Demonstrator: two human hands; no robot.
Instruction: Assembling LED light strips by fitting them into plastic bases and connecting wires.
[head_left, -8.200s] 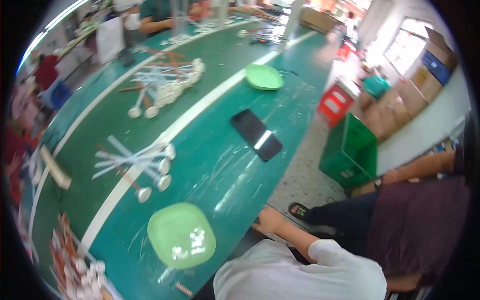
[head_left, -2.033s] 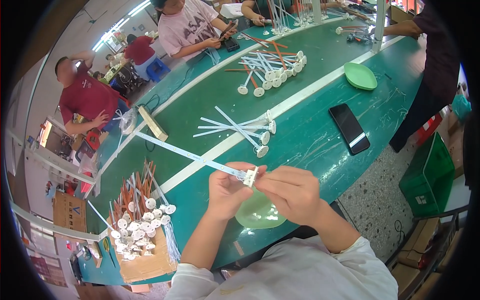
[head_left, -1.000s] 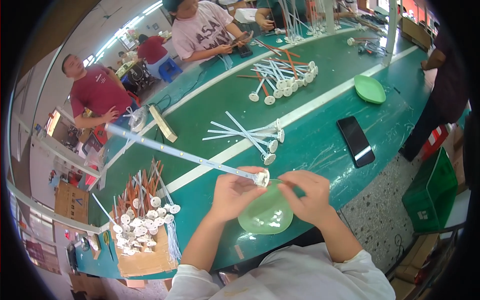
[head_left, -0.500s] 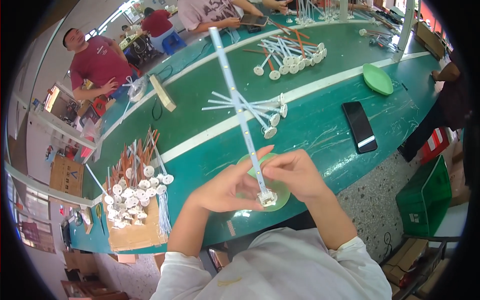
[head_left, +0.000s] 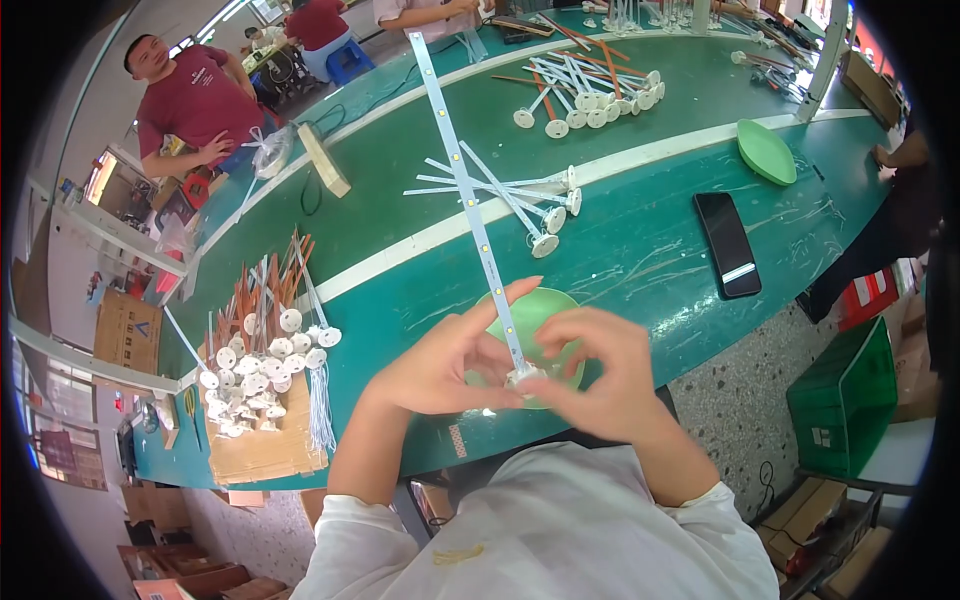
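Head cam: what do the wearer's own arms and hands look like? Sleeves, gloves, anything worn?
Both hands, left hand and right hand, are bare: no gloves, and no rings or watch that I can make out. The forearms are bare too. White sleeves of a loose white top end near the elbows on both arms. No cables, straps or markings show on the arms.

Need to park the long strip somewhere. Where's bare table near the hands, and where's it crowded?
Free: the green table between the near pile of strips and the black phone, and the stretch from the phone toward the far green dish. Crowded: the cardboard tray of white caps on the left, and the near green dish under both hands.
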